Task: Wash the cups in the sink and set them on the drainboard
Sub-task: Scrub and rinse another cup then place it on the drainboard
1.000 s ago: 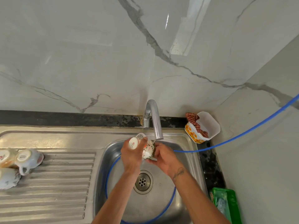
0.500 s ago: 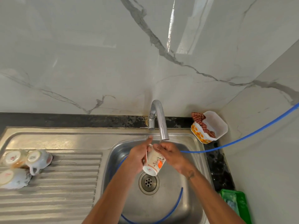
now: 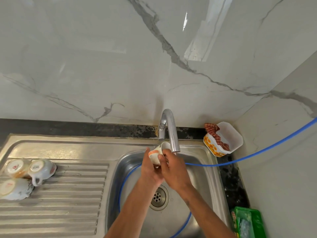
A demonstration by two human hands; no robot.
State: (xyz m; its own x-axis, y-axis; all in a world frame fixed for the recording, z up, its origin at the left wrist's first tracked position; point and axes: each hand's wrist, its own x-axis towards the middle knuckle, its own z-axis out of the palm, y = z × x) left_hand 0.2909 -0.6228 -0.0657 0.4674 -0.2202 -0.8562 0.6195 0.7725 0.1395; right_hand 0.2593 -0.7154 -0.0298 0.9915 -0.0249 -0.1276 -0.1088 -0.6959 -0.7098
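Both hands meet over the sink basin (image 3: 202,170). Left hand (image 3: 151,170) cupped around the cup (image 3: 157,154) from below and the side, fingers curled to bear its weight. Right hand (image 3: 173,169) closed over the near side, thumb pressed against the wall of the cup, likely to rub and turn it. Cup tilted, mouth angled up toward the faucet spout (image 3: 173,136), rim just under the outlet, presumably so water runs inside; any stream too faint to confirm. Held over the drain (image 3: 158,197) so runoff falls straight down. Blue hose (image 3: 223,163) looped round the basin, beneath the forearms, clear of the work.

Further left, on the ribbed drainboard (image 3: 68,194), three washed cups (image 3: 42,168) lying upturned or tipped, close together and touching, bases up so they shed water along the grooves. Room beside them for the next.

At the back right corner, a flowered tub (image 3: 228,140) holding a checked cloth (image 3: 212,128), parked out of the splash. Green tray (image 3: 248,222) at the near right edge.
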